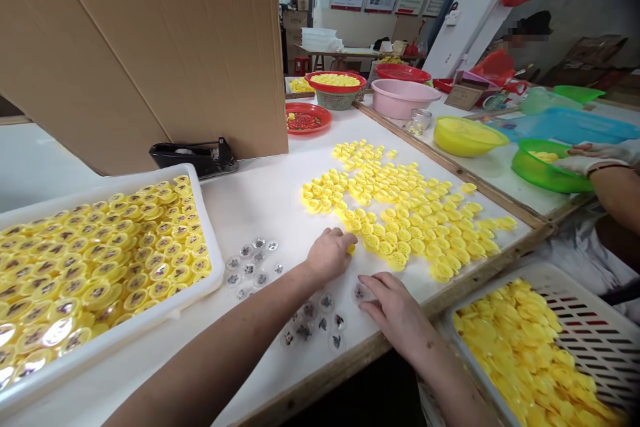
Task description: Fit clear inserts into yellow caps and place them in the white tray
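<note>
My left hand (329, 255) is closed at the near edge of a spread of round yellow plastic pieces (400, 213), its fingertips on one yellow piece (351, 249) that they partly hide. To the right and nearer me, my right hand (393, 307) has thumb and forefinger about a clear round disc (359, 291) with a small dark picture on it. More clear discs (325, 303) with dark pictures lie on the white table below and behind my left forearm. Another group of clear discs (249, 269) sits left of that arm.
At left, a white tray (213, 240) holds yellow pieces with pictures in them. A cardboard sheet (215, 47) and black tape dispenser (195, 155) stand behind. A basket (595, 347) of yellow pieces is at lower right. A co-worker's gloved hands (583, 163) are at a green bowl (537, 173).
</note>
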`<state>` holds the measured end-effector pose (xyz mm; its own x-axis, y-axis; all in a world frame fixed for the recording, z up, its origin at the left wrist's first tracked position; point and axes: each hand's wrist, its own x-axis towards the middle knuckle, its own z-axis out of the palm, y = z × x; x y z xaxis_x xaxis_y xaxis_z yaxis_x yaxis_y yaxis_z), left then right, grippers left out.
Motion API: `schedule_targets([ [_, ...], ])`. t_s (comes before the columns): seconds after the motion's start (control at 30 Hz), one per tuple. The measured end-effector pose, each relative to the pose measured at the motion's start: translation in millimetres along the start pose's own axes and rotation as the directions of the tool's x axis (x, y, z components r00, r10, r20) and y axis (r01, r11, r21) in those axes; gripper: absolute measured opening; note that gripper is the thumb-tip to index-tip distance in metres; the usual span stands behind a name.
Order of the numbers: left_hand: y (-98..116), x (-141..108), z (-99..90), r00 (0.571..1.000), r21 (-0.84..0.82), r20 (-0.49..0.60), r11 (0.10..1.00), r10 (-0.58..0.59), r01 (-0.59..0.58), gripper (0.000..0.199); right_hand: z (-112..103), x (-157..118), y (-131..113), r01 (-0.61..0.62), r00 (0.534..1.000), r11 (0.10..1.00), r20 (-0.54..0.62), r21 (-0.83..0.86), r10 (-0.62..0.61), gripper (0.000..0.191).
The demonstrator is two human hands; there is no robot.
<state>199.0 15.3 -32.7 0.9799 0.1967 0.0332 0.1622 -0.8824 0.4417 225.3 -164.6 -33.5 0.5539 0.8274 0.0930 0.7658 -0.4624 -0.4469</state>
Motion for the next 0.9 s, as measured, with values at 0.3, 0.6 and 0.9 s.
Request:
schedule_targets([
  [0.3,-7.3,-7.8,-6.9,0.999,-0.099,-0.025,0.995,-0.028,0.025,0.027,0.4,19.0,-0.5,-0.017,0.999,0.999,0.051,0.039,0.015,0.012],
  [0.6,-12.9,-103.6,-48.4,0.982,-0.412,-0.001,0.895,-0.187,0.17,0.021,-0.7,16.9,0.4,0.012,0.999,0.986,0.049,0.167,-0.02,0.022],
  [0.9,-43.7,-159.4,-47.3,0.933,-0.736,0.033,0.622,-0.359,0.265,0.022,8.7,30.5,-18.9,-0.02,0.988,0.962,0.15,0.273,-0.022,0.017],
])
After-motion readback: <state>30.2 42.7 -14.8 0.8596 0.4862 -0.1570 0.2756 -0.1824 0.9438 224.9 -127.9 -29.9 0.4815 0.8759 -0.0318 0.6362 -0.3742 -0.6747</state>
